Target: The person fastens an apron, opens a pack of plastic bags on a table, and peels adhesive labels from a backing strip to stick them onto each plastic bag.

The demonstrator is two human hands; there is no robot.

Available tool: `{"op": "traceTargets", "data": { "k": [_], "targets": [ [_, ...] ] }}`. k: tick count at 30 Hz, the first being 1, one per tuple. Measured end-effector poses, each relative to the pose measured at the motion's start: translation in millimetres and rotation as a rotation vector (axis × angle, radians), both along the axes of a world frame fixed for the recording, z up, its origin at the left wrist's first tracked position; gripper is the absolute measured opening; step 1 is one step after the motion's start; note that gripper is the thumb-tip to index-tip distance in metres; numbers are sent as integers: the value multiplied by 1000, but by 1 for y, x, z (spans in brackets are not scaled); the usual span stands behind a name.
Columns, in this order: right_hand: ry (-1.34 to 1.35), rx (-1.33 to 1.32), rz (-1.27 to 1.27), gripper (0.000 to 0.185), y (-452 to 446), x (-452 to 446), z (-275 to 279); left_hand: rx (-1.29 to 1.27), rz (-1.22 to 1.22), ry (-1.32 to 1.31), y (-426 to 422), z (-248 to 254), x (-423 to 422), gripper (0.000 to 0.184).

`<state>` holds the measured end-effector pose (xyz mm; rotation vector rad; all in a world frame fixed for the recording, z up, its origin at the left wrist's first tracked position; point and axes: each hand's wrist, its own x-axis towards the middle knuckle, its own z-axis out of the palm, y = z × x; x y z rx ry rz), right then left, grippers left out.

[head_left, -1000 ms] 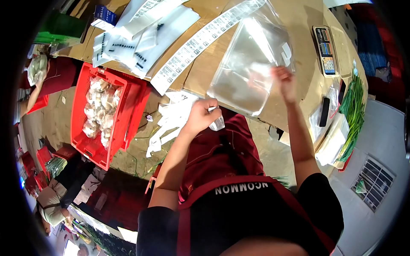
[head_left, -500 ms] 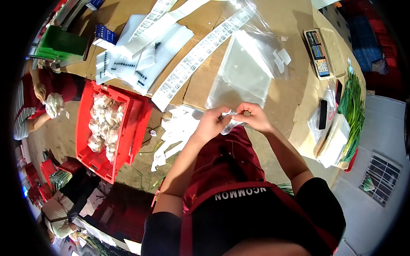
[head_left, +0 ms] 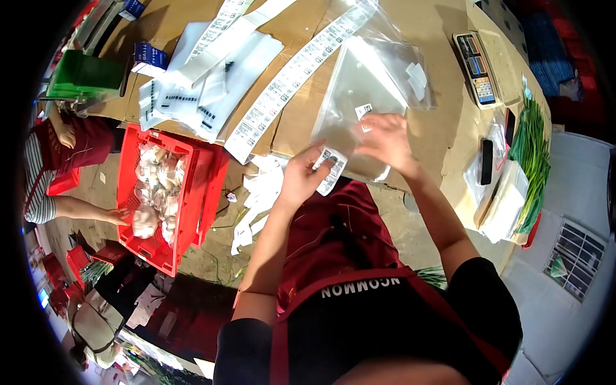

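My left hand (head_left: 300, 176) is closed on a short strip of printed labels (head_left: 332, 171), white with black codes, at the table's near edge. A stack of clear plastic bags (head_left: 366, 80) lies flat in front of me. One small white label (head_left: 364, 111) is on the upper bag, close to the fingertips of my right hand (head_left: 388, 138). That hand is over the bags and smeared by motion, so whether its fingers touch the label is unclear.
A long label strip (head_left: 289, 83) crosses the cardboard-covered table, beside printed bags (head_left: 186, 96). To the right are a scale (head_left: 476, 70), a black phone (head_left: 486, 162) and green stalks (head_left: 531, 167). A co-worker's hand (head_left: 117, 217) reaches to a red crate (head_left: 165, 256) of bagged produce.
My hands have come apart. The right one moved up and right over the bags, where a label now shows. The co-worker's hand went from holding a filled bag to the crate.
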<state>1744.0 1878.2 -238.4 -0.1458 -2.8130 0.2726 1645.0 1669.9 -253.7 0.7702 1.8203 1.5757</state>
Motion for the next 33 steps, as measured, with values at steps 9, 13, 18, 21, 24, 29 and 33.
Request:
{"op": "traceTargets", "data": {
  "k": [9,13,18,21,24,29,33],
  "targets": [
    [195,-1244,-386,6,62,15,-35,-100,-95,-66,-1,4,8,12],
    [919,-589,-557,15,108,15,19,-103,-68,-94,-4,6,3,16],
    [-270,-1109,-69,15,-15,12,39,138,-120,-161,13,4,14,14],
    [-492,-1266,-55,10,-26,7,22,21,-167,-106,14,9,10,10],
    [-485,-1426,-180,8,-31,2,13,-172,-90,30,10,12,2,17],
    [-178,-530,-325,21,13,-5,-18,-286,-63,302,-15,-5,-7,23],
    [-124,-100,-269,39,8,0,-2,-277,-3,86,-42,3,-5,20]
  ]
}}
